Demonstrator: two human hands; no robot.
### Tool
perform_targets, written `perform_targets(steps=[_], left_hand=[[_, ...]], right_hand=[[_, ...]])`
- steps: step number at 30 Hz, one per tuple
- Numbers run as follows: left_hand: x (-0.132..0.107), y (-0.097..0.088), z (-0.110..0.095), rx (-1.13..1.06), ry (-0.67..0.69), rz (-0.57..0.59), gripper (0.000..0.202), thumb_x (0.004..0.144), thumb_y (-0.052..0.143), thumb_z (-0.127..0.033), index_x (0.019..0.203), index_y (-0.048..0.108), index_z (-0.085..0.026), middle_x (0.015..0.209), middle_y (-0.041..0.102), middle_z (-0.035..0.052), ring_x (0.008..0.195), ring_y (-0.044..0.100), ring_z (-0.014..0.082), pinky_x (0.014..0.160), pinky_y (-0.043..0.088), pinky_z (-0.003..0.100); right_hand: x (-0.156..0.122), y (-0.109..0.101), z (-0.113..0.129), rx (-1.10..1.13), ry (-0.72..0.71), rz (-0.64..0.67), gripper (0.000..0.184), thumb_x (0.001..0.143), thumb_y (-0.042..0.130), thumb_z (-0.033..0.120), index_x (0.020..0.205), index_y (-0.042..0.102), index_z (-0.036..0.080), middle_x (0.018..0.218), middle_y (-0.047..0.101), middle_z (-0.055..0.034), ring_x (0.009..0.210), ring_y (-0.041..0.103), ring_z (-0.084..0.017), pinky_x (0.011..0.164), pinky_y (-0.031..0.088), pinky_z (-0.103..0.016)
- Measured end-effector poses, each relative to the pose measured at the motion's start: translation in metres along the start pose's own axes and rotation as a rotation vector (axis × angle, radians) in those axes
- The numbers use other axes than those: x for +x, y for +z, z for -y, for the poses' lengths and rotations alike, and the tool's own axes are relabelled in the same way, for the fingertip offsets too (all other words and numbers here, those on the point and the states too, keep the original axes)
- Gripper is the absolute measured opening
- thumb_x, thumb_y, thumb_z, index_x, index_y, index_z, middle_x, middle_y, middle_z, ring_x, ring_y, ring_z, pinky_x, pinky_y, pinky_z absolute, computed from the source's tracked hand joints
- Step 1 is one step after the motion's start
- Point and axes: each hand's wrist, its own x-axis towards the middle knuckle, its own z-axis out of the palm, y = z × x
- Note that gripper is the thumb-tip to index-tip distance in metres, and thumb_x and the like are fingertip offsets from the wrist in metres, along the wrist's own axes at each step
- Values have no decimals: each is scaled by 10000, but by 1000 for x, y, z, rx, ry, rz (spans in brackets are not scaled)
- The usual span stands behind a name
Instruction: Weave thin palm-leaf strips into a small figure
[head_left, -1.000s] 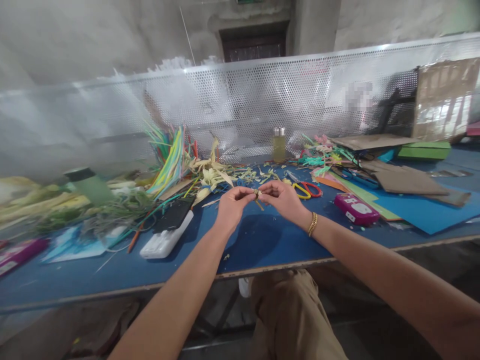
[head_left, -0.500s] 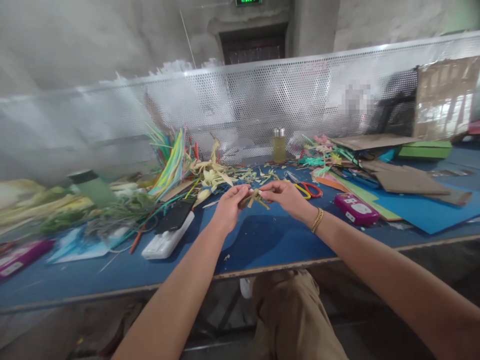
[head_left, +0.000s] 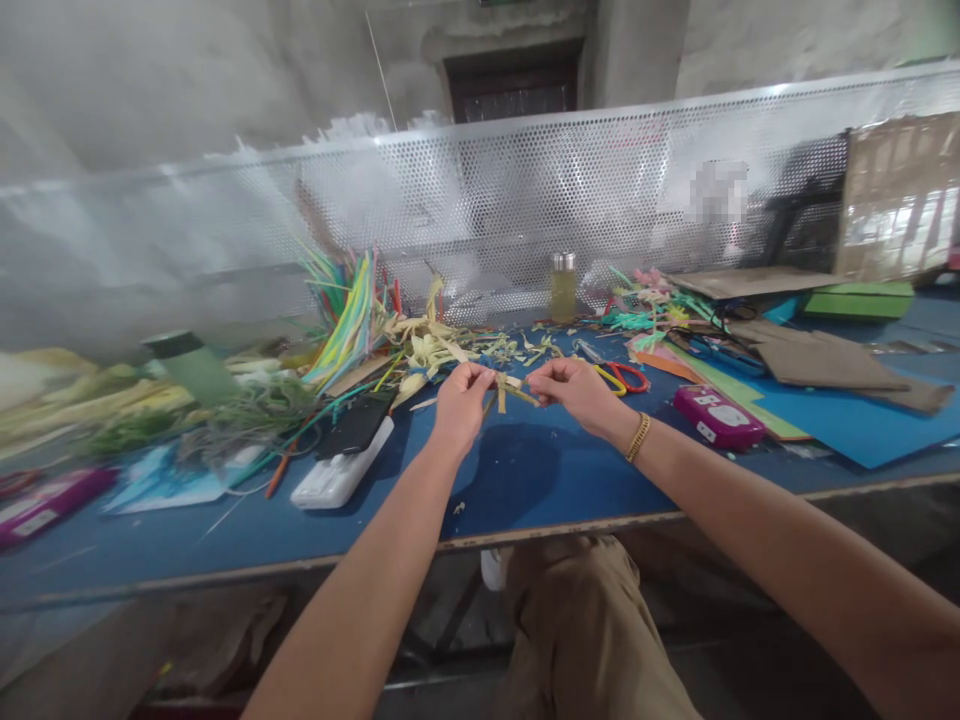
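Between my two hands is a small piece of folded dried husk strips (head_left: pixel 503 392), pale tan, with ends sticking out below. My left hand (head_left: pixel 459 402) is closed in a pinch on its left side. The fingers of my right hand (head_left: pixel 579 393) pinch the strip ends at its right. Both hands are just above the blue tabletop (head_left: pixel 540 490). Beyond the left hand lies a heap of loose dried husks (head_left: pixel 424 350). Scissors with red and yellow handles (head_left: pixel 631 377) lie just past the right hand.
A black phone (head_left: pixel 356 425) rests on a white case (head_left: pixel 341 480) at left, near a green bottle (head_left: pixel 187 370). Colourful stems (head_left: pixel 352 320) and a glass jar (head_left: pixel 563 290) stand behind. A purple box (head_left: pixel 718 416), blue sheets (head_left: pixel 870 425) and cardboard (head_left: pixel 817 355) lie right.
My right fingers have moved slightly away from the left ones, and more of the husk piece shows between them. The view has shifted a little.
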Motion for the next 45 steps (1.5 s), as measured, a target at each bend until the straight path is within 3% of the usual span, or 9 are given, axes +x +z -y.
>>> perform_targets(steps=[3,8,10,14,20,27,33,40,45], left_hand=[[1,-3,-2,86,36,-9,142,781,602,-312,702,578,-197,661,602,-7,636,537,138,626,411,260],[-4,0,-7,57,27,163,159,771,627,-344,742,624,-187,699,618,1,654,544,142,645,416,262],[-5,2,-8,91,56,180,145,758,637,-332,735,636,-189,717,616,4,679,543,147,658,415,263],[-5,2,-11,192,149,149,117,763,621,-293,698,625,-197,718,599,7,700,533,157,673,409,276],[1,-6,-8,266,207,20,131,771,606,-266,659,599,-197,729,607,12,743,547,171,735,419,301],[1,-7,-2,70,27,8,207,795,602,-382,840,671,-192,788,680,37,765,606,188,735,445,303],[-5,-2,-8,-72,-184,268,223,801,565,-332,833,719,-174,876,722,59,827,626,201,742,436,295],[-13,-3,-21,-349,-373,496,260,750,698,-362,924,672,-171,835,684,38,727,619,141,617,394,232],[-16,-1,-22,-505,-447,580,514,735,739,-339,1214,581,-243,924,687,48,784,637,143,601,391,216]], right_hand=[[-1,-3,2,-92,-32,-6,288,735,700,433,697,608,163,629,608,5,548,523,-91,583,487,-265],[-5,-3,5,-231,-201,46,269,714,734,364,894,630,193,885,678,-37,801,635,-142,764,517,-297],[-6,1,4,-213,-195,100,303,698,745,352,918,610,192,873,671,-28,783,637,-137,740,516,-285],[-6,8,1,-204,-158,104,293,674,755,360,787,550,185,685,587,29,606,556,-96,581,465,-236],[-8,8,-1,-120,-87,121,300,678,751,329,735,486,199,636,581,40,572,582,-105,566,473,-248],[-8,8,-1,-72,-29,82,290,663,767,334,757,533,192,648,621,29,609,610,-114,605,494,-254],[-2,0,-3,57,46,15,213,726,682,337,861,638,177,739,666,0,654,615,-116,653,513,-270],[1,-5,-7,-136,-109,-4,225,715,693,365,839,664,180,800,677,-30,711,611,-139,677,496,-282],[3,-8,-6,-229,-206,-99,322,706,715,389,943,620,192,942,669,-65,797,625,-169,742,509,-331]])
